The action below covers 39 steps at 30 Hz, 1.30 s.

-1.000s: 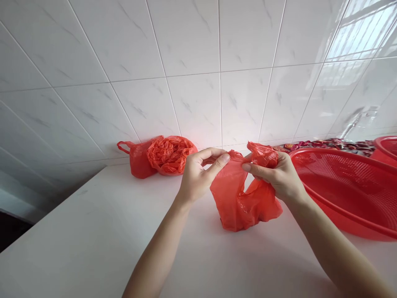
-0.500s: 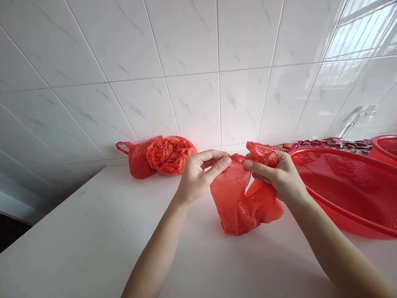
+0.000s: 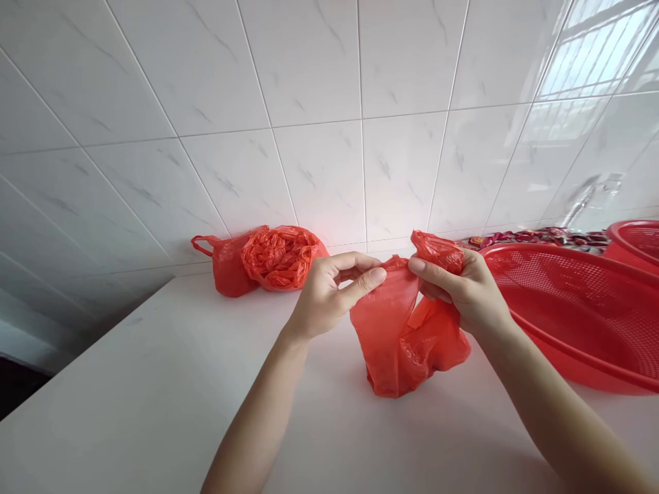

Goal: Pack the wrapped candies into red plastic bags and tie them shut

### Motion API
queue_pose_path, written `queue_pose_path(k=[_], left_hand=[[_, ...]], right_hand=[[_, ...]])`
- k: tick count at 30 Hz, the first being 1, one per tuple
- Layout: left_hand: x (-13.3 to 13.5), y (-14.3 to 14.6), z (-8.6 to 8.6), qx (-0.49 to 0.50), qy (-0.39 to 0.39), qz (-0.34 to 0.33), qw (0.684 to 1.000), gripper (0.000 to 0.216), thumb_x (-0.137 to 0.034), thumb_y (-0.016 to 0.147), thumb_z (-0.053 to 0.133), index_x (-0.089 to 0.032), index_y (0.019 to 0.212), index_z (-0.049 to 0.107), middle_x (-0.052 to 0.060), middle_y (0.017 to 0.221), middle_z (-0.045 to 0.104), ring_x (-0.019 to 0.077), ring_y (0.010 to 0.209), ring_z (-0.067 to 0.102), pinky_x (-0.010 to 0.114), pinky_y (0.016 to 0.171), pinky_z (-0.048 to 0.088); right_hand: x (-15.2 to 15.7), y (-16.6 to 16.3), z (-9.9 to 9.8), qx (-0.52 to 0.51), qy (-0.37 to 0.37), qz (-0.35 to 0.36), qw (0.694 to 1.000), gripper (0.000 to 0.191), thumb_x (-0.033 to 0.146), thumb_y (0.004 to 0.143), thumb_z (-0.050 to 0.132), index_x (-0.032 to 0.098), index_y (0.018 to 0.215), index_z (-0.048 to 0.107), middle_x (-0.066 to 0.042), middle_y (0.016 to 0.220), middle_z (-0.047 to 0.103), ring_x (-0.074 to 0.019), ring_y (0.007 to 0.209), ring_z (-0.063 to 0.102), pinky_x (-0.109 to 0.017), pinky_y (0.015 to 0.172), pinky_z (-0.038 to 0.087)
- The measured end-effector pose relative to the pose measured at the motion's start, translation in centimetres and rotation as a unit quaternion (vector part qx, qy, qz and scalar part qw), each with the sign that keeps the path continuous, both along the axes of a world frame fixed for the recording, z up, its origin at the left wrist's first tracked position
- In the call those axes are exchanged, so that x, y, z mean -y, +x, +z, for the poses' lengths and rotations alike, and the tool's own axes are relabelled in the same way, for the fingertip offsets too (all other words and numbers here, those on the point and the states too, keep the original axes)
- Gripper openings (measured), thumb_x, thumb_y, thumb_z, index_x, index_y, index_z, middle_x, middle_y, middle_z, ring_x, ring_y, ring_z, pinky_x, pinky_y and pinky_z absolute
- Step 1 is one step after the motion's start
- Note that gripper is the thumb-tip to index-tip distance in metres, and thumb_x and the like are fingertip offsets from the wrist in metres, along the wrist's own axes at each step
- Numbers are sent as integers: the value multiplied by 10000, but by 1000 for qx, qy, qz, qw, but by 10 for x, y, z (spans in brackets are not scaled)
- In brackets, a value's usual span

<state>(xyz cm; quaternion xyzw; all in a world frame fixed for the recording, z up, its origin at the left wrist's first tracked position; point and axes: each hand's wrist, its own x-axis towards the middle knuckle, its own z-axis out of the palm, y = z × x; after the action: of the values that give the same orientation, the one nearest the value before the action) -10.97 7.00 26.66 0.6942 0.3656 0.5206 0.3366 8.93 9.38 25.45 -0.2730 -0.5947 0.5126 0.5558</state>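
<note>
A red plastic bag (image 3: 384,329) hangs between my hands, its lower end at the white tabletop. My left hand (image 3: 337,291) pinches the bag's top edge between thumb and fingers. At the other end of that edge, my right hand (image 3: 466,285) is closed on the bag, with a crumpled bunch of the film sticking up above the thumb. Whatever lies inside the bag does not show clearly. Behind my left hand, a red bag stuffed with crumpled plastic bags (image 3: 281,257) rests beside a smaller red bag with a loop handle (image 3: 231,264).
A large red perforated basket (image 3: 571,302) stands at the right, close to my right forearm. Behind it lie many small dark red wrapped packets (image 3: 556,237), a clear plastic bottle (image 3: 597,199) and another red basket (image 3: 638,240). A white tiled wall (image 3: 319,171) borders the white tabletop (image 3: 169,384).
My hands have drawn slightly apart along the bag's top edge, the right thumb shifting a little to the right. The bag's lower end hangs slightly lower in view.
</note>
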Motion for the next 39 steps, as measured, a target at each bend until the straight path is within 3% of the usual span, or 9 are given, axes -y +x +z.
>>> queue_pose_path(k=[6, 14, 25, 30, 35, 39], left_hand=[[1, -2, 4, 18, -47, -54, 997, 163, -342, 838, 742, -192, 896, 769, 35, 843, 743, 167, 774, 665, 282, 711, 526], [-2, 4, -2, 29, -13, 14, 999, 281, -420, 901, 668, -186, 748, 699, 5, 694, 631, 131, 665, 565, 272, 656, 485], [-8, -5, 1, 8, -8, 5, 1000, 370, -495, 910, 632, -167, 744, 673, 4, 669, 548, 129, 661, 513, 263, 644, 451], [-13, -21, 3, -36, -69, -51, 996, 297, -457, 851, 702, -162, 846, 731, 36, 780, 655, 155, 743, 588, 281, 692, 480], [-19, -29, 1, -58, -73, -41, 995, 211, -374, 827, 733, -163, 819, 743, 33, 768, 679, 146, 733, 605, 272, 707, 508], [-21, -28, 0, -67, -65, -35, 995, 208, -363, 838, 721, -159, 796, 732, 24, 739, 659, 135, 707, 589, 263, 691, 504]], right_hand=[[1, -2, 0, -12, -12, 28, 999, 530, 396, 798, 800, 216, 554, 364, 89, 487, 252, -64, 454, 208, -278, 447, 161], [2, 0, 1, 45, -10, 25, 999, 542, 364, 718, 864, 221, 562, 365, 91, 506, 270, -64, 466, 227, -261, 430, 174], [-5, 0, -1, 0, -33, 63, 997, 592, 299, 701, 883, 216, 553, 316, 104, 500, 230, -44, 451, 193, -263, 432, 141], [-10, 1, -2, 0, -38, 57, 998, 593, 324, 725, 867, 218, 551, 310, 105, 503, 216, -44, 452, 178, -274, 441, 126], [-20, 5, -4, 21, -58, 64, 996, 601, 349, 720, 865, 226, 563, 299, 109, 503, 212, -47, 452, 178, -274, 446, 128], [-29, 10, -7, 91, -42, 93, 991, 545, 336, 668, 884, 214, 546, 368, 93, 503, 317, -59, 472, 275, -271, 474, 191]])
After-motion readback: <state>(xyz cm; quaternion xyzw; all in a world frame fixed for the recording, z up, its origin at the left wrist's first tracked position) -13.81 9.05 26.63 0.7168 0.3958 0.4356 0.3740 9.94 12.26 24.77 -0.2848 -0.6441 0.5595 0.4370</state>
